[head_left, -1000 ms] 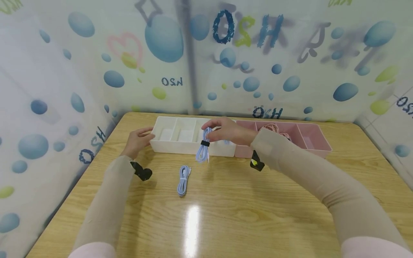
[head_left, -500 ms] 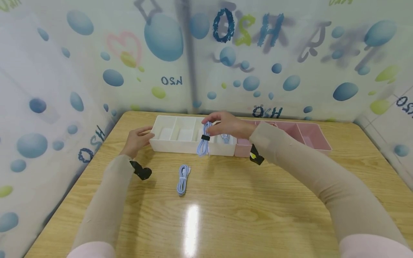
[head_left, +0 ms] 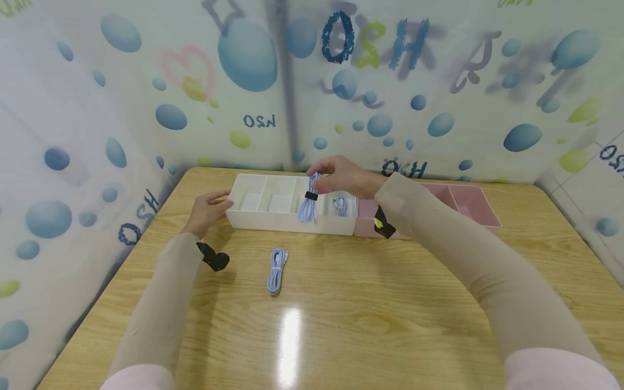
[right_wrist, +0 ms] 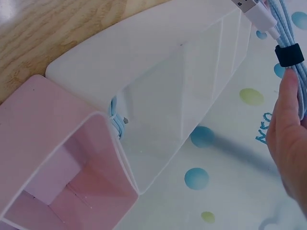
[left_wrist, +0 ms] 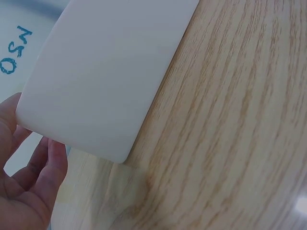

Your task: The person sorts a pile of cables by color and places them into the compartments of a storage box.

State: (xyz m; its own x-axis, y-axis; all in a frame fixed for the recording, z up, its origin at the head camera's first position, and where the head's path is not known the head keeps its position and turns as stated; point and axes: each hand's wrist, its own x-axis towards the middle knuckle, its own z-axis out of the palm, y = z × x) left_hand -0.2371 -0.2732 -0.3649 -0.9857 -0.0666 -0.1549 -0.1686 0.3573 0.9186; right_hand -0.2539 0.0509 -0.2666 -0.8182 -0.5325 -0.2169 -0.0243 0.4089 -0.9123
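In the head view my right hand pinches a light blue USB cable above the white divided box. The cable is coiled and bound by a black strap; its white plug shows in the right wrist view. Another coiled cable lies in the box's rightmost compartment. A third blue cable, tied in a bundle, is on the table in front. At the left end of the box, my left hand touches the end wall with relaxed fingers; the left wrist view shows its fingertips at that end.
A pink divided box stands end to end with the white one, partly hidden by my right sleeve. Both sit near the back edge of the wooden table. Behind them rises a patterned wall covering.
My right hand has lifted the strapped cable higher and a little back over the white box. More of the cable in the right compartment shows. My left hand stays in place.
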